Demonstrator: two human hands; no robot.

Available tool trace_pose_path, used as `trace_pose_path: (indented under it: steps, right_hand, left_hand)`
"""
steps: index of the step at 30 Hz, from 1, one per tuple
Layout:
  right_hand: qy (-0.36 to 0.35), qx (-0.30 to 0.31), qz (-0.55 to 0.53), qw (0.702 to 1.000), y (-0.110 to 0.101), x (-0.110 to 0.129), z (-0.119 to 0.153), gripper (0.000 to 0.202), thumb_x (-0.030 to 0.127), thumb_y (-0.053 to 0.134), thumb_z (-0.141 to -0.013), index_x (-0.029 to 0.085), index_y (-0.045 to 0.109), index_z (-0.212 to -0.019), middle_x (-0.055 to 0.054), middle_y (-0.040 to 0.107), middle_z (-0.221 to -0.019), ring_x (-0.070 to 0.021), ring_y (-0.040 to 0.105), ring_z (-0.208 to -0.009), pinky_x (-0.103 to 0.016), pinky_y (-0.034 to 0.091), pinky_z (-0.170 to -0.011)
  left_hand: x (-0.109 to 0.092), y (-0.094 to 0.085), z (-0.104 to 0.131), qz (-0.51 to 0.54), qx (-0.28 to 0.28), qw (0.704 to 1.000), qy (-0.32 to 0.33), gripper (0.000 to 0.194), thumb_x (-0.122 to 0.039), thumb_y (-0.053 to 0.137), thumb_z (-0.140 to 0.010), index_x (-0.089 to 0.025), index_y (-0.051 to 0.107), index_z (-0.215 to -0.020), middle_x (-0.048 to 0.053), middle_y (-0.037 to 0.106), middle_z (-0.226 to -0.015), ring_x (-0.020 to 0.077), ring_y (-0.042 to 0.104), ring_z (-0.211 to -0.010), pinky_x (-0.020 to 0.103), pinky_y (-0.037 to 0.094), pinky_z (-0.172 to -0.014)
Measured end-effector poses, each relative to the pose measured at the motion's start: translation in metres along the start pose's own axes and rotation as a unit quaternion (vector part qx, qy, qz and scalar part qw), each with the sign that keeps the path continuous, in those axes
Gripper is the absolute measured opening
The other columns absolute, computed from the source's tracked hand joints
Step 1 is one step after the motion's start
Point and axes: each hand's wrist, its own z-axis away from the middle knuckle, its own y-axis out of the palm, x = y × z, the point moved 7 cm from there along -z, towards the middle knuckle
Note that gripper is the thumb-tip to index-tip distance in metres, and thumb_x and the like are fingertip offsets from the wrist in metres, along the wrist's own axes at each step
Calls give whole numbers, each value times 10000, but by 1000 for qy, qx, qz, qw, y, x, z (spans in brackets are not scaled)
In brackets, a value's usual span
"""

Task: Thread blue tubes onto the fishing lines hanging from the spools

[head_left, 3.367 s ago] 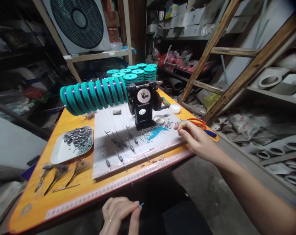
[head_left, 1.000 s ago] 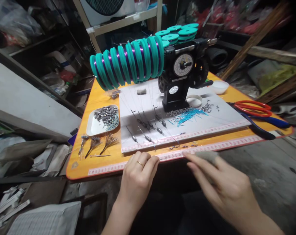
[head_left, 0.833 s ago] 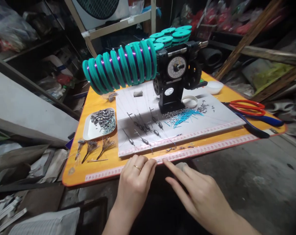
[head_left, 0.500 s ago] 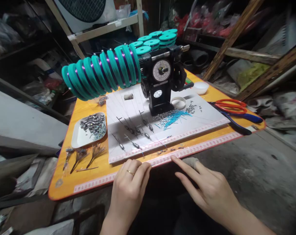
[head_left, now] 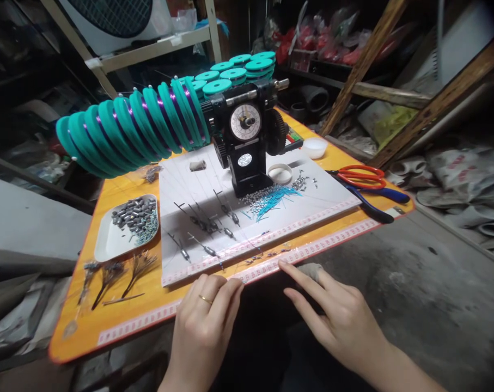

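Observation:
My left hand (head_left: 206, 316), a ring on one finger, is closed in a pinch at the table's front edge; whatever lies between thumb and forefinger is too small to make out. My right hand (head_left: 332, 310) has its forefinger stretched out to the measuring tape (head_left: 312, 251) along that edge, thumb apart, a grey wrap on another finger. Small dark fishing rig pieces (head_left: 271, 253) lie just beyond the fingertips. Thin lines run from teal foam spools (head_left: 128, 128) on a black winding machine (head_left: 247, 141) to grey sinkers (head_left: 208, 250) on the white board (head_left: 177, 185).
On the left stand a white tray (head_left: 103, 239) of sinkers and several bundles of thin wires (head_left: 136, 269). Silver beads and blue tubes (head_left: 277, 201) lie before the machine. Orange-handled scissors (head_left: 361, 177) and blue-handled pliers (head_left: 373, 209) rest at the right edge.
The view has shifted, so the table and machine sit further left and slightly lower. Both hands keep nearly the same pose at the table edge.

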Motion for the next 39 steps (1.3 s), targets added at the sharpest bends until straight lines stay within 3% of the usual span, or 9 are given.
trace_pose_path:
  steps: [8, 16, 31, 39]
  right_hand:
    - [17, 3, -48, 999, -4, 0, -1, 402, 251, 511, -979, 164, 554, -1368, -53, 614, -785, -158, 607, -575, -283, 513, -566]
    - [6, -12, -64, 998, -2, 0, 0, 432, 210, 542, -965, 158, 515, -1393, -54, 606, -822, -153, 634, -635, -257, 497, -567]
    - [17, -3, -77, 997, 3, -3, 6, 511, 216, 578, -954, 209, 454, -1450, 16, 482, -747, -80, 480, -486, -233, 466, -553]
    - [17, -6, -73, 997, 3, -3, 7, 502, 213, 578, -954, 205, 465, -1443, 2, 512, -765, -91, 538, -535, -222, 466, -550]
  left_hand:
    - [1, 0, 0, 2, -1, 1000, 0, 234, -5, 639, -856, -107, 622, -1065, 67, 602, -839, 168, 537, -754, 316, 458, -692]
    - [10, -11, 10, -9, -9, 1000, -21, 220, -2, 636, -859, -113, 616, -1048, 62, 606, -861, 155, 543, -768, 296, 462, -690]
    - [13, -11, 14, -4, -2, 1000, -30, 210, -15, 618, -871, -126, 603, -1049, 61, 599, -820, 163, 556, -739, 299, 485, -665]
    - [15, -10, 16, 3, 3, 999, -34, 216, -16, 621, -871, -127, 606, -1055, 62, 600, -829, 160, 547, -746, 298, 478, -671]
